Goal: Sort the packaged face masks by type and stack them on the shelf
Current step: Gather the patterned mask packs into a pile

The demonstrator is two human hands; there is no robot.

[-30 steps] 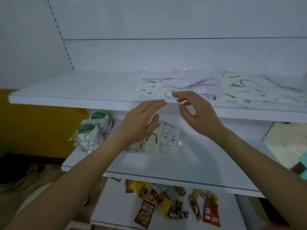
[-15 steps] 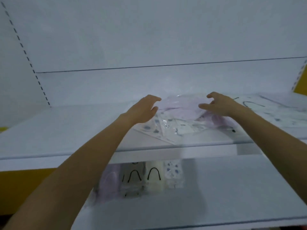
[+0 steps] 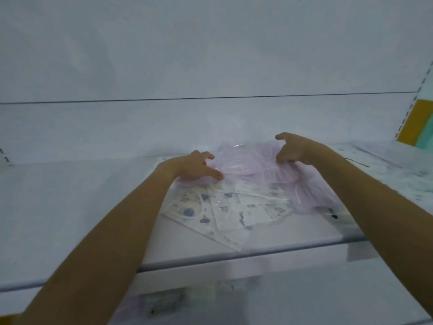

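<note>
- White metal shelf carries everything.
- Clear-wrapped blue-patterned white masks lie jumbled near the shelf's front edge, seemingly still unsorted.
- Lilac plastic-wrapped masks lie mid-shelf, overlapping them.
- Left hand and right hand pinch the lilac masks' opposite edges.

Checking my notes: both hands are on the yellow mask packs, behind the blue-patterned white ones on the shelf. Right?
Not yellow: the head view shows the left hand and right hand on pale purple mask packs, behind the blue-patterned white ones on the shelf.
</note>
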